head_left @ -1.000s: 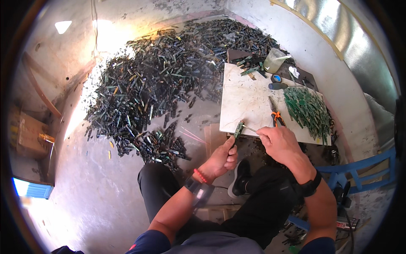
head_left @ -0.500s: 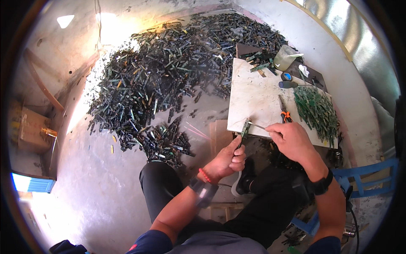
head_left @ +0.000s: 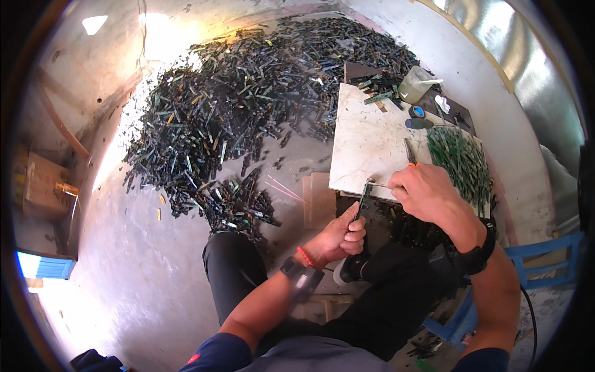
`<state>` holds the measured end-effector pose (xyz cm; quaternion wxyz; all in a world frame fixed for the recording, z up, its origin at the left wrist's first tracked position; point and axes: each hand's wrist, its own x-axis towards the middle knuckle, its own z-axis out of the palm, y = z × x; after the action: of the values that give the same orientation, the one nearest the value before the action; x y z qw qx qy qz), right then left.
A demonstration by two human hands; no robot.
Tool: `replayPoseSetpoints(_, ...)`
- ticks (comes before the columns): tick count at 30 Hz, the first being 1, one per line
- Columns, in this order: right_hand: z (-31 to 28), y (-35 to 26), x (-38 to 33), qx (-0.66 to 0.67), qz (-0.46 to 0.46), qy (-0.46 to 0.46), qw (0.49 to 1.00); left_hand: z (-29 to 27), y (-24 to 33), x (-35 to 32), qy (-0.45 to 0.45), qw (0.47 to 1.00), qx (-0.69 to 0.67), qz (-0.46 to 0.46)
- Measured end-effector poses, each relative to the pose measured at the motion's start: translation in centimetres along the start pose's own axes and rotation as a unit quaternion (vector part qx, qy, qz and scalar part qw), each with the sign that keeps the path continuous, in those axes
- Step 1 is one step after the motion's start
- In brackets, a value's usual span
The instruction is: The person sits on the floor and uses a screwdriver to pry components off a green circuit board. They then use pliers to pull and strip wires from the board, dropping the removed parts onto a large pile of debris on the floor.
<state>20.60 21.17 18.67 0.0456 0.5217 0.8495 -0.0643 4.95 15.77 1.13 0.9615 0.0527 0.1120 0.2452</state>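
In the head view the left hand has its grip closed round the lower end of a narrow dark green strip, which stands nearly upright against the near edge of the pale surface; the right hand, just right of it, pinches a thin metal tool whose tip touches the strip's top. The strip looks light, stiff and thin, likely brittle at the edges, so holding it low and by its long sides seems safest; a heap of similar strips covers the floor far left, and green pieces lie on the surface at right.

A narrow dark green strip, slanted nearly upright, sits right of frame centre at the lower edge of the pale slab, a thin metal tool touching its top.
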Motion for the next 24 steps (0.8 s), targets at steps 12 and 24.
replayPoseSetpoints(12, -2.4, -0.2, 1.7, 0.031, 0.096, -0.147, 0.984, -0.3, -0.4, 0.0, 0.046, 0.998, 0.021, 0.035)
replayPoseSetpoints(24, -2.7, -0.6, 3.2, -0.026, 0.078, -0.179, 0.98, 0.6, -0.1, 0.0, 0.068, 0.997, 0.006, 0.037)
